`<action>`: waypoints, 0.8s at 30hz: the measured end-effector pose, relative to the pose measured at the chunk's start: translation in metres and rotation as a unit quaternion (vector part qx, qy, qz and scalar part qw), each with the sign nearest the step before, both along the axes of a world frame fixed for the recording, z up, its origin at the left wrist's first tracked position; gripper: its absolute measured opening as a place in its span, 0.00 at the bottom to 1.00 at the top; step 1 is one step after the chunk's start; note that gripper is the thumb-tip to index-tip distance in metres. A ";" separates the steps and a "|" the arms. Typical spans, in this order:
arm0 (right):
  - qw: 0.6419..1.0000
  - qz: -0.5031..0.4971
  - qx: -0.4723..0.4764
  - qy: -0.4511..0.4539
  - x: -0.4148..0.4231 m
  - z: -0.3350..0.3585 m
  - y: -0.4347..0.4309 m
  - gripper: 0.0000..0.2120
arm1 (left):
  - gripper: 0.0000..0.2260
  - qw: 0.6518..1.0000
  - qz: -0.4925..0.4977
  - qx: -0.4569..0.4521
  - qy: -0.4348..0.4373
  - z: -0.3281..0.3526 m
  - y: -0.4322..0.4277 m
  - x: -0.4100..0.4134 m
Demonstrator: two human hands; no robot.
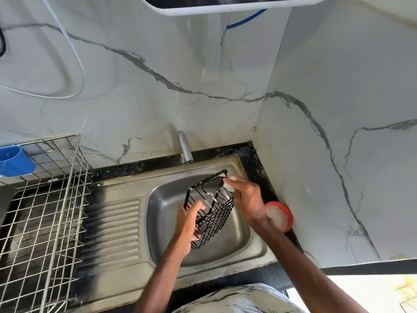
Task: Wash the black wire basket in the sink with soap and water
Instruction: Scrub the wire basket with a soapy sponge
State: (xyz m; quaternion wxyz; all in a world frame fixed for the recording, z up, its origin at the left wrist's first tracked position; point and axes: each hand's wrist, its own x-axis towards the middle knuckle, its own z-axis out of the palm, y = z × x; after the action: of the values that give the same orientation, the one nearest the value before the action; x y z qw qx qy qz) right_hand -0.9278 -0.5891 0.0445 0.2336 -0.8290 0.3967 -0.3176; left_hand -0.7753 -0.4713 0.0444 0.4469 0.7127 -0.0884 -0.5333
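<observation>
The black wire basket (214, 211) is held tilted above the steel sink (246, 245), with white suds along its upper rim. My left hand (188, 224) grips its lower left side, fingers curled through the wires. My right hand (247, 197) pinches a pale soapy scrubber (230, 182) against the basket's top right corner. A chrome tap (185, 150) stands behind the sink, and no water runs from it.
A red tub of white soap (281, 215) sits on the black counter right of the sink. The ribbed drainboard (112, 229) lies to the left, then a steel wire dish rack (45, 211) with a blue cup (15, 160). Marble walls close the corner.
</observation>
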 end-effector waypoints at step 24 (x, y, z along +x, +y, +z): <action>0.999 -0.025 -0.030 -0.028 0.006 0.013 0.013 0.26 | 0.26 0.997 0.066 -0.006 0.026 -0.005 0.001 0.021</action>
State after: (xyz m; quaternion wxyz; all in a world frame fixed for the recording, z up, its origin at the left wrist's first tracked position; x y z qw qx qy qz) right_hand -0.9221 -0.5759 0.0577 0.2119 -0.8161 0.4007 -0.3586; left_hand -0.7546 -0.4708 0.0391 0.4875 0.7001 -0.0323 -0.5208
